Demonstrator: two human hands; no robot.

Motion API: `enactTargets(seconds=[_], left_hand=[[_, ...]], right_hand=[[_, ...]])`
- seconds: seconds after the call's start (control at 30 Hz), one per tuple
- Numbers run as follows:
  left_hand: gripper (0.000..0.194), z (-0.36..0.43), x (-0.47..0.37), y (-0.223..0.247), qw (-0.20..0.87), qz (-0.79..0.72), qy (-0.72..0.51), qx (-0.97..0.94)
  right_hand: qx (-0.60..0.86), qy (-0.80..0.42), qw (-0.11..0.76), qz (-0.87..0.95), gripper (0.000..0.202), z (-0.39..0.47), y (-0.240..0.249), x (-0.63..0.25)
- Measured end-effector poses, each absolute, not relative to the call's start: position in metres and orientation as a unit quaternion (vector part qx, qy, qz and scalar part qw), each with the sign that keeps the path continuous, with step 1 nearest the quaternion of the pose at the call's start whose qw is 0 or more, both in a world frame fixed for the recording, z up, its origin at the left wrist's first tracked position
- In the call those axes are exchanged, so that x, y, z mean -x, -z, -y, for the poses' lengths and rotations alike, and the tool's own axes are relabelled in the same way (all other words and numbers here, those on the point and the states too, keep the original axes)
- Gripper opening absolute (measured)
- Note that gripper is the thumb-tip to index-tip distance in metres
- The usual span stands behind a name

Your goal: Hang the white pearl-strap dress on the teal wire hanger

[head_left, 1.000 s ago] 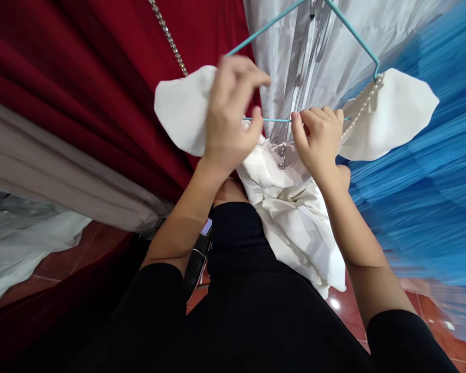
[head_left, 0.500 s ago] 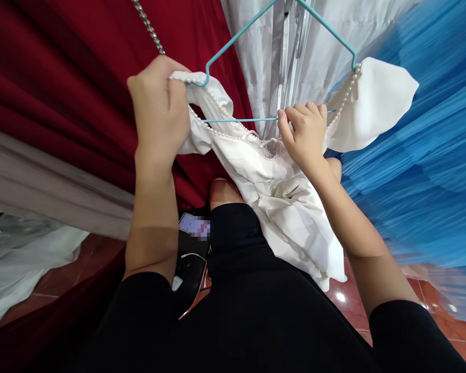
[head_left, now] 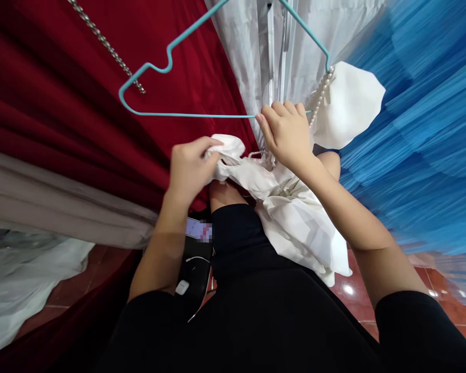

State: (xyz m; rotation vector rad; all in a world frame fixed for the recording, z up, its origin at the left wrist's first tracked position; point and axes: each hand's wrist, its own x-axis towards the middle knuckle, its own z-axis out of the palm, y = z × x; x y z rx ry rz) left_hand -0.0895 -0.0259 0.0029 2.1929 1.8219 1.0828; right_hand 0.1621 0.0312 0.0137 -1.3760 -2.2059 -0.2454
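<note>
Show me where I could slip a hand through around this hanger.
Through the hanger, above its lower bar and left of the right hand, red cloth behind. A narrower gap lies between that bar and the left hand. Crowded: the right end, with pearls, sleeve and blue cloth.

Hanger at 12, right hand on its lower bar at 1–2. Garment at 4, between the knees, one sleeve on hanger's end at 2, other sleeve off it, below bar, in left hand at 9–10. Chain at 10–11, drape behind hanger at 10, hanging fabric at 3, phone at 7–8, beside left leg.
</note>
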Motion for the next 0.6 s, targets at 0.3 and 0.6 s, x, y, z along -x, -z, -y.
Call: enactTargets(seconds=[0.3,0.6], left_hand=[[0.045,0.015,0.013,-0.035,-0.085,-0.533,-0.273,-0.796],[0.047,0.006,0.018,-0.033,-0.075,-0.521,-0.210,-0.824]], right_hand=[[0.518,0.104,0.239,0.815,0.053,-0.028,-0.017,-0.169],[0.509,0.191,0.486,0.685,0.051,-0.044,-0.021,-0.232]])
